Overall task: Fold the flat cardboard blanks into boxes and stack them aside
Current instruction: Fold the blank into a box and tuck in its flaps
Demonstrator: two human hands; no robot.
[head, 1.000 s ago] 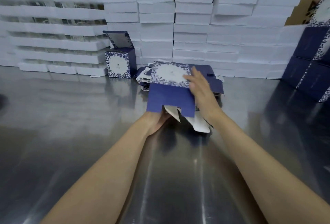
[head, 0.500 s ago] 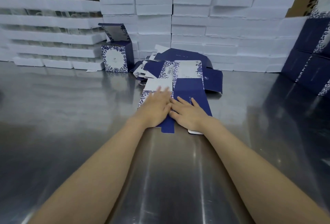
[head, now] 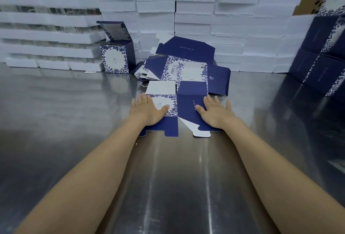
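Palms flat, we press our left hand [head: 147,109] and right hand [head: 216,113], fingers straight, on the blank [head: 188,103] beneath them on the steel table [head: 74,112], where uneven pressure could skid it or crease it off-score.

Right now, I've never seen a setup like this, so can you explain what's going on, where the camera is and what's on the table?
There is no machine here: these are a person's two bare arms, filmed by one wide camera worn on the head, looking forward and down. The left hand and right hand lie flat, fingers straight, pressing a flat blue cardboard blank onto a shiny metal table. Nothing is gripped. Behind it lies a loose pile of blanks. To the left stands one folded box with its lid up. At the back rise white stacks, and dark blue boxes are stacked on the right.
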